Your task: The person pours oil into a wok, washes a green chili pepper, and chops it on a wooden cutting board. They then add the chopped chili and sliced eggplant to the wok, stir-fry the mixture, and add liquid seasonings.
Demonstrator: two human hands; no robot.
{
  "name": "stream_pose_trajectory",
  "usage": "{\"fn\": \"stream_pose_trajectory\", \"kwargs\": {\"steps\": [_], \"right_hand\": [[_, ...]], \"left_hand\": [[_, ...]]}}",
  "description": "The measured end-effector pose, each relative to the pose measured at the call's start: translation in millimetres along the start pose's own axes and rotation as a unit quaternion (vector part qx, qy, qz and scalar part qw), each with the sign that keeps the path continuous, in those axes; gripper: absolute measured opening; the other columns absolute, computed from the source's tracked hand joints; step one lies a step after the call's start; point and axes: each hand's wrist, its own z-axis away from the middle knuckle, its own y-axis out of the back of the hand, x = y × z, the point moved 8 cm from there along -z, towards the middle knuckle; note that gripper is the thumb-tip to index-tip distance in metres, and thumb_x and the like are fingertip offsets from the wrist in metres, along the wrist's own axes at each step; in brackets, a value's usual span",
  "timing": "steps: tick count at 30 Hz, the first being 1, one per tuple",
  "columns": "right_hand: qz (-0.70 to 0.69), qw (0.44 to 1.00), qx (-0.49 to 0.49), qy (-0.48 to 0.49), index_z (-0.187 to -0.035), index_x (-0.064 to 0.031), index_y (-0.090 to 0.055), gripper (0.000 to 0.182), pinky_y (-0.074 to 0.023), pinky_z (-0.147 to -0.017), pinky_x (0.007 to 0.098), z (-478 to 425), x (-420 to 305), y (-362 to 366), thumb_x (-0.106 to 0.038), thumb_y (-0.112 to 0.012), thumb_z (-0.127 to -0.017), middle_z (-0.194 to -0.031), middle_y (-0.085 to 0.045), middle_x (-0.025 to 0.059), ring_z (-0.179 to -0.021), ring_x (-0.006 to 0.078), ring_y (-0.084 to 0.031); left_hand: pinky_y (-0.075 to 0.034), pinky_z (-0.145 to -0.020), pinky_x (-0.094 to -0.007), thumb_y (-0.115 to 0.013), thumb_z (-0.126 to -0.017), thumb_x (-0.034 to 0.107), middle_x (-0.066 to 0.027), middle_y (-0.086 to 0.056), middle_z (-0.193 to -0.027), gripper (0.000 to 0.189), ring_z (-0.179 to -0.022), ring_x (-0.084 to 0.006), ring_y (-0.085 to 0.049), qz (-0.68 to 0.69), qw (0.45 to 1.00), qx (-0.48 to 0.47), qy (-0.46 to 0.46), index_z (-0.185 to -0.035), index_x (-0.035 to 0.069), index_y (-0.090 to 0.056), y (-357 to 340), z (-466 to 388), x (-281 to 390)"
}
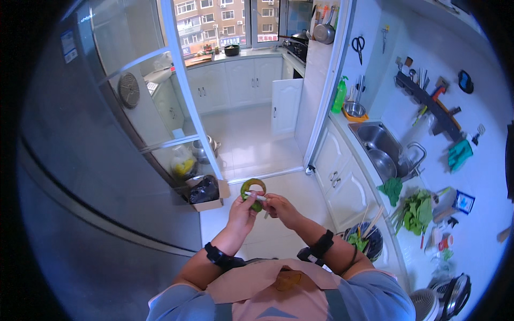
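Out in front of my body, my left hand (242, 212) grips a curled green object (259, 183) that looks like a vegetable. It bends into a ring-like hook above my fingers and has a brownish tint on one side. My right hand (282, 209) meets it from the right, with the fingers closed on a slim white tool (260, 197). The tool lies across the green object, touching or nearly touching my left thumb. My fingers hide its working end, so its kind cannot be told.
A trash bin (375, 242) with scraps and sticks stands right of my forearm. Leafy greens (417, 212) lie on the counter beyond a steel sink (371, 134). A cardboard box (209, 204) sits by the sliding door frame (188, 88). A grey refrigerator (100, 200) fills the left.
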Motion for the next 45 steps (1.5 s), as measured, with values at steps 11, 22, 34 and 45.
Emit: {"fn": "stream_pose_trajectory", "kwargs": {"steps": [11,22,34,45], "right_hand": [[0.584,0.798,0.098,0.110,-0.093,-0.0022,-0.048,0.020,-0.0449,-0.071,0.0460,-227.4,-75.1,144.7,-0.020,-0.038,-0.093,-0.082,-0.057,0.0189,-0.080,0.0383,-0.057],[0.546,0.827,-0.126,0.043,-0.093,-0.0039,-0.056,0.022,-0.0461,-0.062,0.0399,-520.0,-172.3,237.4,-0.022,-0.043,-0.091,-0.076,-0.059,0.0137,-0.068,0.0307,-0.057],[0.312,0.943,-0.117,0.000,-0.099,-0.0009,-0.062,0.018,-0.0419,-0.056,0.0205,-836.7,-270.1,306.5,-0.015,-0.053,-0.093,-0.083,-0.061,0.0021,-0.067,0.0048,-0.051],[0.269,0.939,-0.211,-0.039,-0.109,0.0004,-0.055,0.025,-0.0463,-0.059,0.0236,-1102.7,-305.9,309.1,-0.015,-0.058,-0.090,-0.083,-0.063,0.0053,-0.068,0.0094,-0.056]], "left_hand": [[-0.043,-0.071,-0.0245,-0.058,-0.090,0.011,-0.0077,-0.066,-0.094,0.010,-0.080,-0.0122,-0.058,-0.184,0.977,0.072,-0.082,-0.093,0.002,-0.061,66.3,-279.8,31.0],[-0.047,-0.071,-0.0285,-0.057,-0.092,0.018,-0.0060,-0.062,-0.090,0.020,-0.079,-0.0130,-0.057,-0.008,1.000,0.017,0.008,-0.098,0.000,-0.060,122.9,-591.8,169.1],[-0.051,-0.078,-0.0328,-0.059,-0.090,0.016,-0.0055,-0.056,-0.113,0.045,-0.099,-0.0179,-0.059,-0.157,0.987,-0.025,-0.014,-0.130,0.004,-0.042,176.3,-816.7,286.0],[-0.046,-0.060,-0.0257,-0.060,-0.087,0.011,-0.0076,-0.062,-0.088,0.028,-0.074,-0.0133,-0.060,-0.231,0.955,0.179,-0.049,-0.112,0.003,-0.049,290.3,-972.4,423.9]]}}
